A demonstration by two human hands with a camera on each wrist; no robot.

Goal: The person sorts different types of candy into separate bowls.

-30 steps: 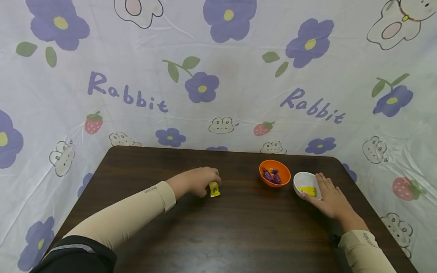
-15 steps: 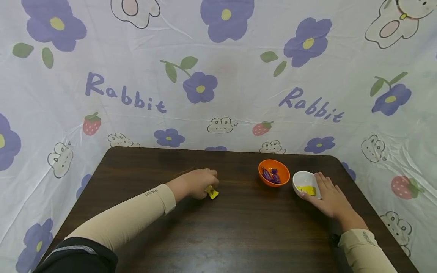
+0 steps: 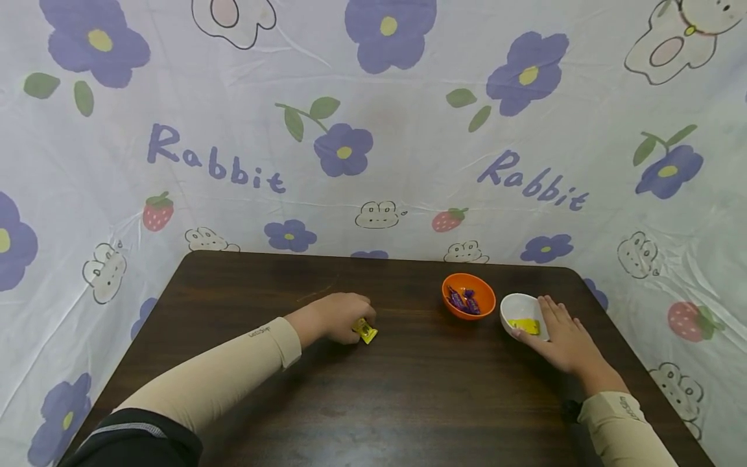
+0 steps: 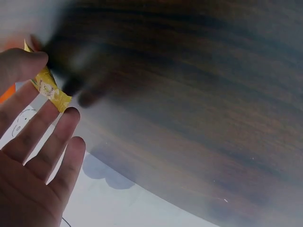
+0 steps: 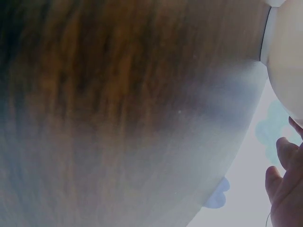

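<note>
A small yellow-wrapped candy (image 3: 366,331) is pinched between the thumb and fingers of my left hand (image 3: 338,316), low over the middle of the table. In the left wrist view the thumb presses on the wrapper (image 4: 49,90), while the other fingers stretch out loosely. My right hand (image 3: 565,340) lies along the right side of a white bowl (image 3: 519,306), fingers straight and thumb at the near rim. Inside that bowl is more yellow candy (image 3: 524,325). The right wrist view catches only the bowl's pale outer wall (image 5: 289,66) and some fingertips beside it.
Left of the white bowl stands an orange bowl (image 3: 474,281) with purple-wrapped candies (image 3: 464,302) in it. Both bowls are on a dark brown wooden table (image 3: 408,389). A printed cloth (image 3: 397,117) with flowers and rabbits hangs behind the table's far edge.
The yellow candy stood upright by the left fingers; now it is tilted in their grip. The left hand has shifted only slightly. The right hand and both bowls have stayed put.
</note>
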